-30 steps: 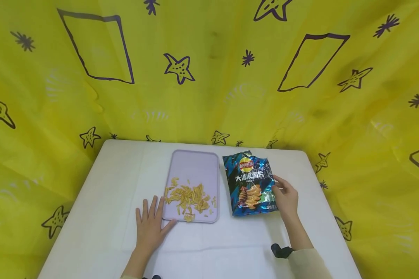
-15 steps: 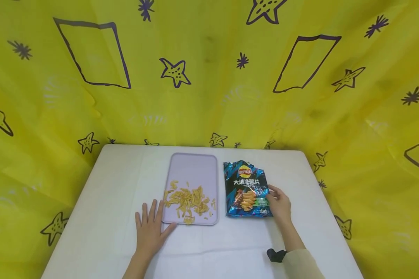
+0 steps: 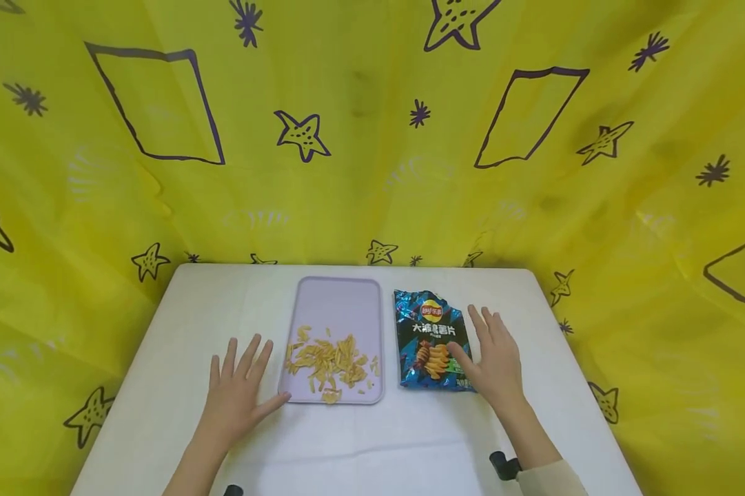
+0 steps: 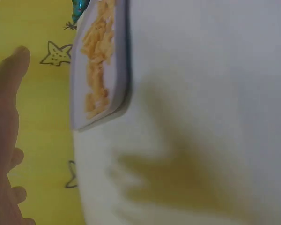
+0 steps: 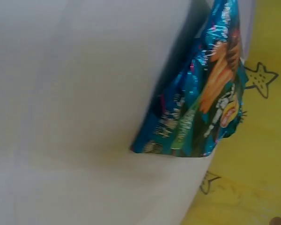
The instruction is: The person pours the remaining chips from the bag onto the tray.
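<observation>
A blue chip bag [image 3: 431, 341], torn along its top edge, lies on the table to the right of a pale purple tray [image 3: 338, 303]. My right hand [image 3: 497, 362] hovers by the bag's right edge, fingers spread, holding nothing; in the head view its thumb overlaps the bag. Broken potato chips [image 3: 331, 358] lie heaped over the tray's near half. My left hand [image 3: 236, 393] is raised just left of the tray with its fingers fanned out, the thumb near the tray's corner. In the left wrist view, a hand shadow falls on the tabletop beside the tray.
A white cloth covers the table [image 3: 372, 448]. Behind it and along both sides hangs a yellow curtain [image 3: 360, 186] printed with stars and outlined shapes. Black straps or devices [image 3: 504, 466] sit at the wrists.
My right hand has set the chip bag down flat and let go, its fingers now spread. My left hand has drawn away leftward from the tray's edge. The head view has tilted slightly up.
</observation>
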Demonstrator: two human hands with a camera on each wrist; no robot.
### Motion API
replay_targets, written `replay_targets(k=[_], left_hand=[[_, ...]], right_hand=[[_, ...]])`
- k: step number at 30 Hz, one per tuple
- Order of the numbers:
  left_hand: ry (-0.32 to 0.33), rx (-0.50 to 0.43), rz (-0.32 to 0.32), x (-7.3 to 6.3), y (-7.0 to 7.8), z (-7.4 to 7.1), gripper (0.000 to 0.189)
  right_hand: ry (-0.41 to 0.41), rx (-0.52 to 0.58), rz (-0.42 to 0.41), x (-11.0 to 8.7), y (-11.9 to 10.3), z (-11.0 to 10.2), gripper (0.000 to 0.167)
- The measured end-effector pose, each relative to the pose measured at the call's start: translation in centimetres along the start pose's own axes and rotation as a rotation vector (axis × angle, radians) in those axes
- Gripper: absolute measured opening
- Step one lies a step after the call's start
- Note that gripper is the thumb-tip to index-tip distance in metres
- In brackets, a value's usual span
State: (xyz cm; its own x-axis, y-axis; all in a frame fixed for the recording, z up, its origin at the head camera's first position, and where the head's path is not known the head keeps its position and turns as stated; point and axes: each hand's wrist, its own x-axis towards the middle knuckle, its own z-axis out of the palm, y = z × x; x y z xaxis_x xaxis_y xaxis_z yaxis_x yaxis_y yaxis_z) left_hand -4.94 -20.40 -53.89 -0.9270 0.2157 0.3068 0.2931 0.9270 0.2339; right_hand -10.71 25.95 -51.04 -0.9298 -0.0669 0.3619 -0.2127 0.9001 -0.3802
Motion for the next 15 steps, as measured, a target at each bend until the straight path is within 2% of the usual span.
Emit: replay_targets(k=[4,9,15], left_hand=[[0.019,0.066,0.075,1.1,-0.8,-2.3,0.098],[0.032,0.088,0.077,2.0,-1.6,-3.8,0.103],[0.028,0.110,0.071,2.4,-2.1,-4.6,0.105]], right_hand=[[-0.013,-0.086,-0.055,0.9,-1.4,-1.5,0.090],[-0.021,-0.125,-0.111,1.5,-2.1,-2.5,0.094],[-0.034,-0.133,-0.125,1.7,-2.3,-2.9,0.095]])
